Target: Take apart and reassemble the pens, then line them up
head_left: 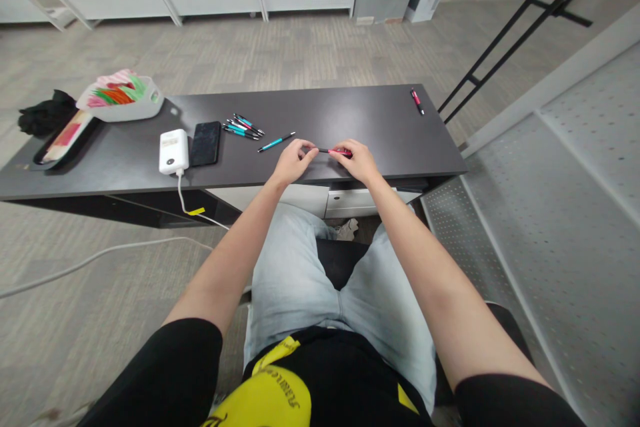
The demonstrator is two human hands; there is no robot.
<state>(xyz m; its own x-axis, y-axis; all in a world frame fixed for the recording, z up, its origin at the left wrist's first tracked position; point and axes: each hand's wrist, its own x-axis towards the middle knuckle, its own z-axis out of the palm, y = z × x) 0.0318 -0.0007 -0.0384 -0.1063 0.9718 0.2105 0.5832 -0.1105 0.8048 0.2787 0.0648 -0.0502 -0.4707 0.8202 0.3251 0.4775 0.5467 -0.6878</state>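
Observation:
Near the front edge of the dark desk (320,107), both my hands hold one red and black pen (340,152), which lies sideways between them. My left hand (296,159) pinches its black end. The fingers of my right hand (356,159) are closed around the red part and cover some of it. Just left of my hands, a single blue and black pen (277,142) lies at a slant. Beyond it is a small heap of several blue and red pens (243,127). Another red and black pen (417,101) rests alone by the desk's right end.
Left of the pens lie a black phone (205,143) and a white power bank (173,151) with a cable hanging over the edge. A white basket (150,103) of colourful items, a black tray (65,143) and a black bundle (47,113) stand farther left.

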